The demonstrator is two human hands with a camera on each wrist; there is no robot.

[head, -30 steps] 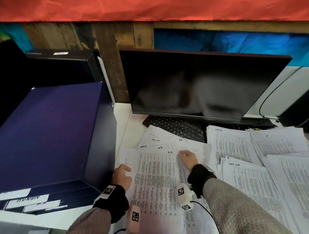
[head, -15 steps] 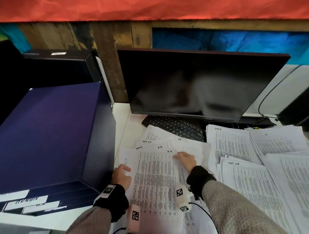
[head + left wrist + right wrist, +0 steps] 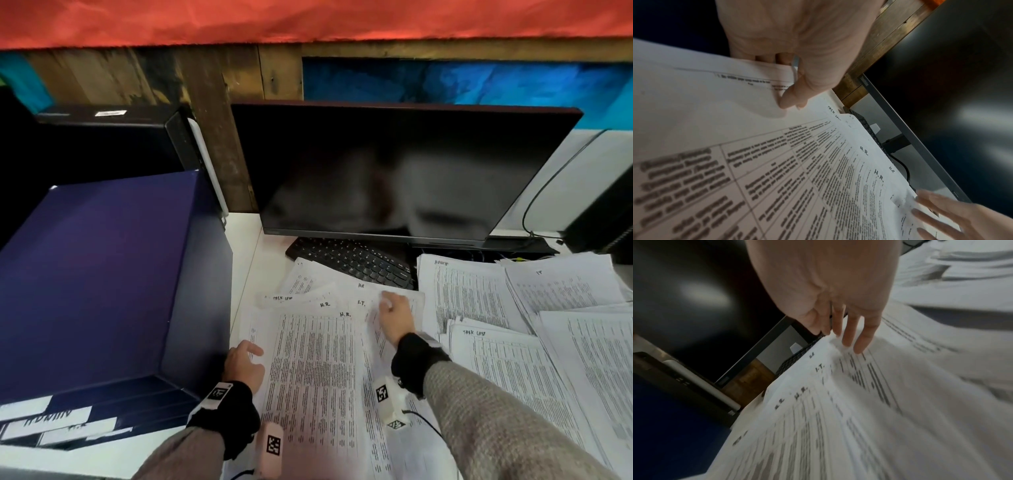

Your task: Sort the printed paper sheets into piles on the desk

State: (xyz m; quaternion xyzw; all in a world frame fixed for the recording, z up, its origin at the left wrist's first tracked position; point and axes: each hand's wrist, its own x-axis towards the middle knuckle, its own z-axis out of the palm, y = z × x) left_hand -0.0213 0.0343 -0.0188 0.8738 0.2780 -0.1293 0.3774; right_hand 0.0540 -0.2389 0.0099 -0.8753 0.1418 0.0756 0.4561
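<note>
A loose spread of printed table sheets lies in front of me on the white desk [image 3: 260, 260]. The top sheet [image 3: 308, 377], marked "H.R.", fills the left wrist view [image 3: 818, 162]. My left hand [image 3: 245, 359] pinches its left edge, thumb on top and fingers underneath [image 3: 795, 91]. My right hand [image 3: 388, 301] lies with straight fingers on a sheet marked "I.T." [image 3: 375, 325], just under the keyboard. The right wrist view shows those fingertips [image 3: 859, 347] pressing on that sheet [image 3: 869, 378].
A big dark blue box [image 3: 102, 281] stands hard against the left of the sheets. Behind them are a black keyboard [image 3: 349, 257] and a dark monitor [image 3: 394, 171]. Sorted piles lie to the right: "Admin" [image 3: 462, 294], "IT" [image 3: 561, 287], "Task list" [image 3: 513, 370].
My right hand has slid a little away from me and to the right, off the "H.R." sheet onto the "I.T." sheet, whose label now shows. The left hand stays put.
</note>
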